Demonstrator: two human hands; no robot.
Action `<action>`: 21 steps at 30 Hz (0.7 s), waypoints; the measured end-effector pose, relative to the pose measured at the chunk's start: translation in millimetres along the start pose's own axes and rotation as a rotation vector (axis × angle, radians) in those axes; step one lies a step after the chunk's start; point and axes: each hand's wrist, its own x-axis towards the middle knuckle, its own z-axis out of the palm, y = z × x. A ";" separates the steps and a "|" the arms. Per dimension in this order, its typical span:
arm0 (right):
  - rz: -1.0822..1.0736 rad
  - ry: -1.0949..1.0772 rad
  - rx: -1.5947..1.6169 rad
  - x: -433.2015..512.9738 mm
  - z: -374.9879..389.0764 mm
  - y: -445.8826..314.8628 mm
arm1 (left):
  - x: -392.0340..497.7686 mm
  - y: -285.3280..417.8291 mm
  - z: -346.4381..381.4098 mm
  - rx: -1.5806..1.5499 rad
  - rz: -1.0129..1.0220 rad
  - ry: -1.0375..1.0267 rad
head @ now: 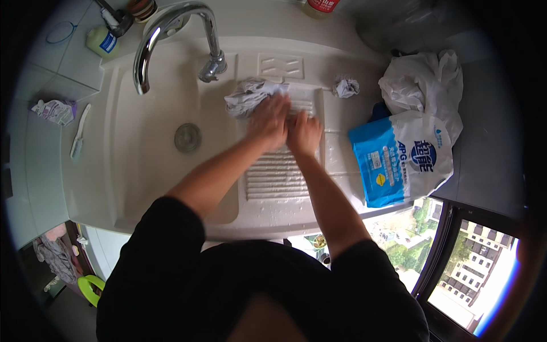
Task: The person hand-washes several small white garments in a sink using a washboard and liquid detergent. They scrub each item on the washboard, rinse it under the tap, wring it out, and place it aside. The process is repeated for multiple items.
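A wet whitish cloth (252, 96) lies bunched at the upper left of the ribbed washboard (277, 177) moulded into the sink counter. My left hand (270, 122) is on the board at the cloth's lower right edge, blurred, its fingers reaching towards the cloth. Close beside it on the right, my right hand (304, 131) has its fingers curled down on the ribs. Whether it grips any fabric is hidden. A smaller crumpled white cloth (346, 86) lies apart, right of the board. Drops of water dot the lower ribs and the counter edge.
Left of the board is the basin (149, 171) with its drain (188, 137), under a chrome faucet (171, 17). A blue-and-white detergent bag (401, 160) and a white plastic bag (421, 85) stand at the right. A white-handled brush (80, 132) lies on the left rim.
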 end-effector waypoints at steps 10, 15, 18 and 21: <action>0.038 -0.185 0.030 -37.0 -11.1 -5.6 | -57.1 11.1 -4.1 -0.069 0.014 -0.173; 0.093 -0.038 0.040 -34.9 -3.0 -3.6 | -64.9 15.7 -3.9 0.047 -0.046 -0.212; -0.032 -0.068 0.289 -68.3 -24.3 -8.8 | -94.2 25.7 -25.1 -0.108 0.069 -0.227; 0.033 -0.045 0.123 -46.8 -12.7 -13.3 | -62.3 14.1 -23.1 -0.026 0.048 -0.114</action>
